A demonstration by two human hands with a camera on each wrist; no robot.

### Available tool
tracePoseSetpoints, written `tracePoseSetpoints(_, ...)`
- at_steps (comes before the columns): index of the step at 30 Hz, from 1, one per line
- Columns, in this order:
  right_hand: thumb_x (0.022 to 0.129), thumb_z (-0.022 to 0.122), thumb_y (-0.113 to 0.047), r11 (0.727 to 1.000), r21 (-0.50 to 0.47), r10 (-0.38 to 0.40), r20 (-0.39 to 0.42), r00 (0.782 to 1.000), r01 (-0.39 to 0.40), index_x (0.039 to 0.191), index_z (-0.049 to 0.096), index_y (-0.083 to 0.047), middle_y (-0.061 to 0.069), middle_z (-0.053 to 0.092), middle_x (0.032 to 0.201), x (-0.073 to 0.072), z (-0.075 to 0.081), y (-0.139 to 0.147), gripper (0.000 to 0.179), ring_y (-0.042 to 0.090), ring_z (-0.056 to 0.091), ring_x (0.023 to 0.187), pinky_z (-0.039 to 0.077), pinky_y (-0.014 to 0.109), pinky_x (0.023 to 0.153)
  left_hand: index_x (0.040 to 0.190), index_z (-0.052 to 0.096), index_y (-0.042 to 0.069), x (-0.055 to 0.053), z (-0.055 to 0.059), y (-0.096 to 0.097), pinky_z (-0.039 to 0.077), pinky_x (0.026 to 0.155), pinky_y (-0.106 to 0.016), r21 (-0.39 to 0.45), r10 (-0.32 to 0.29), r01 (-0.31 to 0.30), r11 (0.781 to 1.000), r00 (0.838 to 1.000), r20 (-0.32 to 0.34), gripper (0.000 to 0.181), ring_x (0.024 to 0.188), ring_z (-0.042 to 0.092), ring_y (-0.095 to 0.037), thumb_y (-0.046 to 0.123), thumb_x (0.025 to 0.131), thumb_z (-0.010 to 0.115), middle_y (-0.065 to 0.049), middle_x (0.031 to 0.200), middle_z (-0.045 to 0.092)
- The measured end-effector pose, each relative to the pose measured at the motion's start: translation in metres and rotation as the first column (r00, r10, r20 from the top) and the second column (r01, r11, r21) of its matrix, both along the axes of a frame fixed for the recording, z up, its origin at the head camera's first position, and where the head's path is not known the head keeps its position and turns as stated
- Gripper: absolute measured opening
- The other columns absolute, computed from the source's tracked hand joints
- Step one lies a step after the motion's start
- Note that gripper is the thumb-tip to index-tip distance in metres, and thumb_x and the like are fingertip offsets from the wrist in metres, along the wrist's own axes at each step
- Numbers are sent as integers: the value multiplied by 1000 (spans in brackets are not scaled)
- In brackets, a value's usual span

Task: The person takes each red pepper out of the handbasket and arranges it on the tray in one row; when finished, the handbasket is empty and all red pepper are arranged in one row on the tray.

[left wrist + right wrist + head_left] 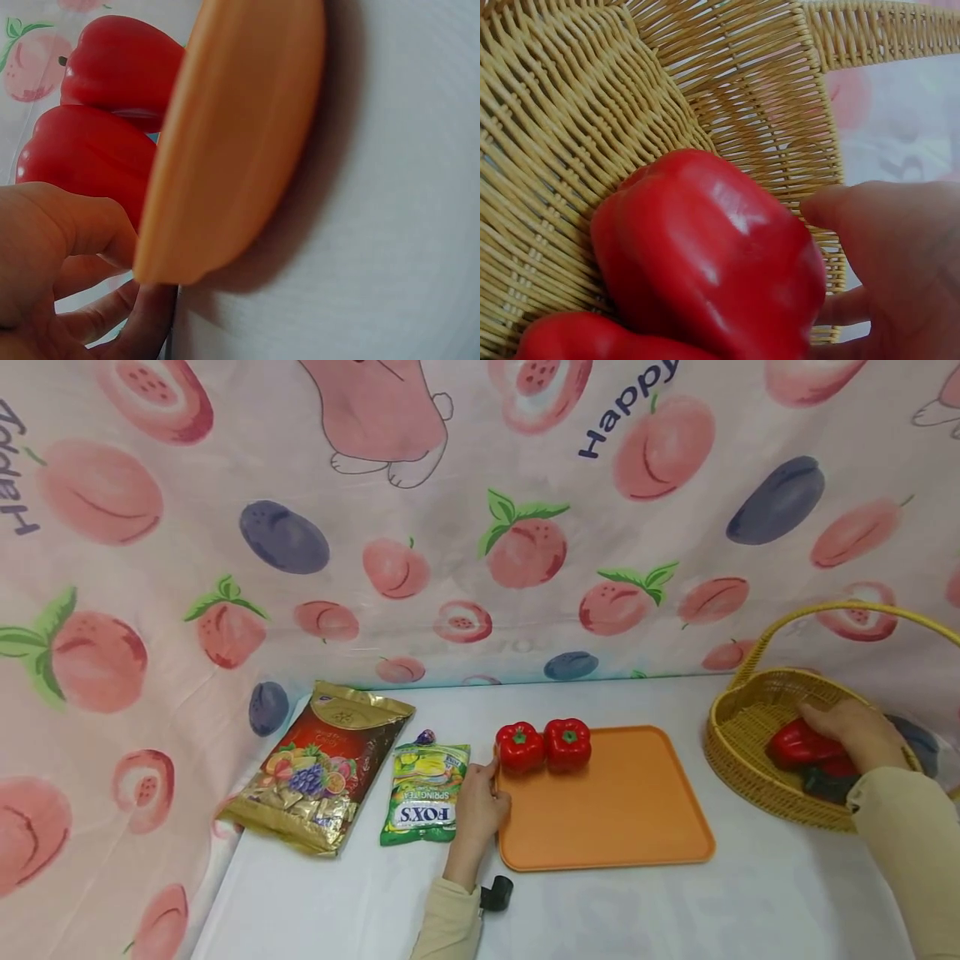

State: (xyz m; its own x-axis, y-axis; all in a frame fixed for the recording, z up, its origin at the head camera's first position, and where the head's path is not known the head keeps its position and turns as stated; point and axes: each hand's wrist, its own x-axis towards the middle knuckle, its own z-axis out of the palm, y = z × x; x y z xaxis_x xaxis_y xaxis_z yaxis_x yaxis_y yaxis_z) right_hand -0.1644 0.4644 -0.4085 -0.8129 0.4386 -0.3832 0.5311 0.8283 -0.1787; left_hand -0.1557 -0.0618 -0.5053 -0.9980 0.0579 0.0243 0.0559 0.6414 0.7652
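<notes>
My left hand (480, 803) grips the left edge of an orange tray (607, 814), with thumb and fingers at the rim in the left wrist view. Two red bell peppers sit side by side at the tray's back left: the left pepper (520, 746) is close to my fingertips, and the other pepper (567, 744) is beside it. Inside a yellow wicker basket (783, 802) at the right, my right hand (855, 733) holds a red bell pepper (705, 247), its thumb against the side and its other fingers partly hidden behind. Another red pepper (592, 341) lies in the basket below it.
Left of the tray lie a green and yellow FOX'S candy bag (426, 793), a small purple wrapped candy (425, 737) and a large red and gold candy bag (322, 768). The basket's tall handle (813, 610) arches over it. A fruit-print cloth (450, 527) hangs behind the white table.
</notes>
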Motion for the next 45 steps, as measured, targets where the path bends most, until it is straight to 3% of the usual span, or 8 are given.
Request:
tracePoseSetpoints(6,92,35,-66,1000,12,-25,-31,999,25,117,42,25,36,48,99,1,-7,3,95,48,48,91,45,58,74,134,58,-3,1,1,0,39,62,-26,-2,-6,6,1000,1000,-2,58,75,45,-17,-4,76,65,-7,90,49)
tracePoseSetpoints(12,91,39,-65,998,22,-58,-87,995,60,115,39,28,41,44,104,0,-6,-2,96,50,49,91,45,61,75,136,56,-2,0,0,0,39,61,-25,1,-6,6,1000,1000,10,59,76,45,-16,-4,77,65,-7,92,49)
tracePoseSetpoints(17,92,44,-59,998,11,-54,-158,986,56,107,42,26,40,46,99,5,-2,-8,86,50,49,87,45,58,72,136,57,-1,-1,1,0,39,61,-25,4,-1,1,1000,1000,17,59,76,45,-15,-3,78,66,-6,91,48)
tracePoseSetpoints(24,92,51,-54,1000,-5,8,-300,954,-10,97,50,25,37,51,83,11,-4,-8,79,46,51,73,44,52,62,136,56,-1,0,1,1,39,60,-25,9,-4,4,1000,1000,23,59,75,46,-16,-3,78,65,-6,91,48)
tracePoseSetpoints(29,91,53,-51,999,4,51,-363,931,-53,89,55,26,41,54,81,10,-6,-14,78,52,54,74,45,58,68,136,56,-2,0,4,0,40,61,-25,4,-2,2,1000,1000,17,59,75,46,-17,-3,78,65,-7,92,49)
tracePoseSetpoints(37,92,54,-55,996,-70,19,-357,934,-46,75,58,12,27,58,72,12,-3,-26,69,51,54,77,45,57,67,134,58,-3,-2,2,0,39,62,-27,-15,-2,2,1000,1000,1,58,75,46,-17,-3,77,66,-7,90,49)
tracePoseSetpoints(45,89,56,-60,997,-60,19,-358,933,-44,85,54,7,18,53,71,14,-1,-34,68,41,51,72,43,48,60,135,57,-2,-1,2,1,40,62,-26,-11,3,-3,1000,1000,9,58,77,47,-18,-3,78,67,-8,93,51)
